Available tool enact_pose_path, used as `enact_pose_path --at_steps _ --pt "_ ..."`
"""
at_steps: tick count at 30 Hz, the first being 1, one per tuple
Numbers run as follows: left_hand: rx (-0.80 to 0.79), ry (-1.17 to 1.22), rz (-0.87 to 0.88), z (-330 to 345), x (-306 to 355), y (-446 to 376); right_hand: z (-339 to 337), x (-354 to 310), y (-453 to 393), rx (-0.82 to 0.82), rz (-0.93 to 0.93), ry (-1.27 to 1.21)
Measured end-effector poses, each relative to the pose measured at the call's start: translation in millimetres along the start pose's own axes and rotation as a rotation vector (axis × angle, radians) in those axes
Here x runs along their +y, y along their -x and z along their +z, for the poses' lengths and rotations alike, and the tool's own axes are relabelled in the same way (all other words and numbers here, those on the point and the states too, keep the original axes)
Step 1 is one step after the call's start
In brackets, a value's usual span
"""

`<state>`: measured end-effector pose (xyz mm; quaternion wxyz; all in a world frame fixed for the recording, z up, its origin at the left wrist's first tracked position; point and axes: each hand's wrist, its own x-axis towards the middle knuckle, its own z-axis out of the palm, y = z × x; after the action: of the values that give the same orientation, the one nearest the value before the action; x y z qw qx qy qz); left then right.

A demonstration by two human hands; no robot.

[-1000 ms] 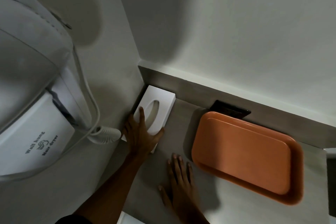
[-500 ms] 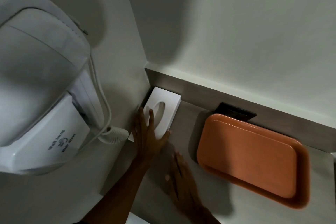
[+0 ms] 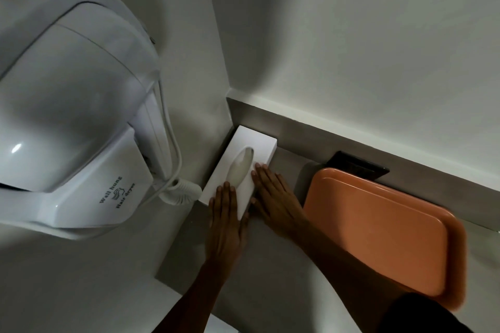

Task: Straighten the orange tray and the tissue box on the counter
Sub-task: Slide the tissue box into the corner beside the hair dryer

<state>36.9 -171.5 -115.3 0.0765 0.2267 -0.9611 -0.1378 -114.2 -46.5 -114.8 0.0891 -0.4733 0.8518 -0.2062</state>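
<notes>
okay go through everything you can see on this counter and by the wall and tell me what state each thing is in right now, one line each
Tissue box: flat in the counter corner, a tissue showing in its slot.
Left hand: open, fingers flat on the box's near end.
Right hand: open, fingertips against the box's right side.
Orange tray: empty, lying askew to the back wall, untouched.
Hair dryer: hung on the wall, cord dangling.
Black object: behind the tray, mostly hidden.
</notes>
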Motion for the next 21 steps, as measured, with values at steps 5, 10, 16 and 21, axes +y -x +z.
enact_pose_path --at_steps 5,10,16,21 --pt "0.013 -0.026 -0.004 4.1 -4.2 -1.8 3.9 6.2 -5.5 -0.053 -0.006 0.008" --pt "0.034 -0.044 0.026 5.5 -15.1 -5.1 3.7 6.1 -16.3 -0.060 -0.029 0.044" --pt "0.055 -0.107 0.058 6.3 -32.8 -14.5 9.4 -3.1 -30.3 -0.054 -0.007 0.012" --pt "0.058 -0.089 0.043 8.9 -32.0 -15.0 11.8 -1.5 -30.3 -0.074 0.004 0.003"
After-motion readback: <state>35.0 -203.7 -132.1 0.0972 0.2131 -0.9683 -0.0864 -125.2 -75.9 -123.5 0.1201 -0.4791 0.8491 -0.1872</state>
